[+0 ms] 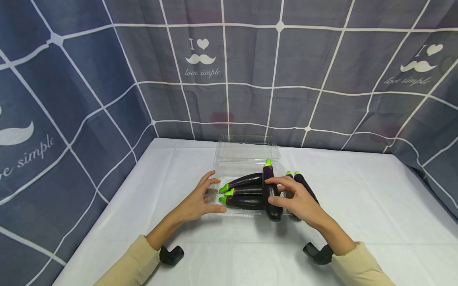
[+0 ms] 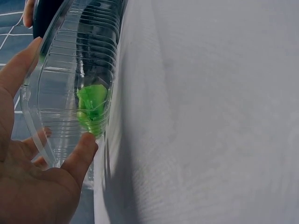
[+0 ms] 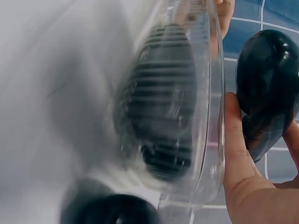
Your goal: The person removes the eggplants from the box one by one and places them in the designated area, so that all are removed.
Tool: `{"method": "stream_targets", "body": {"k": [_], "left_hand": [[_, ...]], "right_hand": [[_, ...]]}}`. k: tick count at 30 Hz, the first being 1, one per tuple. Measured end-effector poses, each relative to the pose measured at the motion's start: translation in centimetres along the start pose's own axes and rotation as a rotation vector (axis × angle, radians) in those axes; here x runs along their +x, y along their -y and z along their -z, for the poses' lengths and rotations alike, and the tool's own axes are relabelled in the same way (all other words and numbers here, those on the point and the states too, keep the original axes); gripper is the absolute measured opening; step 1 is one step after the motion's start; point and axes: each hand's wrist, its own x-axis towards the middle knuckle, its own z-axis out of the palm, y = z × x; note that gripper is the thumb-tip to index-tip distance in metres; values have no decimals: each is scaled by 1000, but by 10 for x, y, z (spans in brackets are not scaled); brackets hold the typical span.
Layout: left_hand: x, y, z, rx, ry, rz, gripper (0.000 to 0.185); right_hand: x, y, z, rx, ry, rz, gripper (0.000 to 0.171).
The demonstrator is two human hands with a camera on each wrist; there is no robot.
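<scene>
— Where do your hands stand?
— Your right hand (image 1: 298, 200) pinches the crosswise eggplant (image 1: 270, 190) over the clear clamshell box (image 1: 247, 159) on the desk (image 1: 358, 222); left hand (image 1: 198, 200), fingers spread, steadies its rim.
— Advice?
— Turn it parallel with the three eggplants (image 1: 243, 191) inside, then lower gently.

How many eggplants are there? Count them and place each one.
6 that show: three lying in the clear tray, one eggplant gripped across them by the right hand, two on the cloth behind that hand. More may be hidden.
</scene>
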Motion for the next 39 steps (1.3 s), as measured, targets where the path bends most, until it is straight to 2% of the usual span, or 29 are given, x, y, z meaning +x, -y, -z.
{"method": "stream_targets", "body": {"k": [7, 19, 39], "left_hand": [[0, 3, 1, 3, -1, 4, 80], [-3, 5, 4, -2, 0, 4, 80], [1, 1, 0, -10, 8, 7, 82]], "right_hand": [[-7, -5, 12, -2, -3, -13, 42], [-20, -1, 37, -85, -28, -41, 40], [-52, -29, 74, -131, -104, -67, 41]]}}
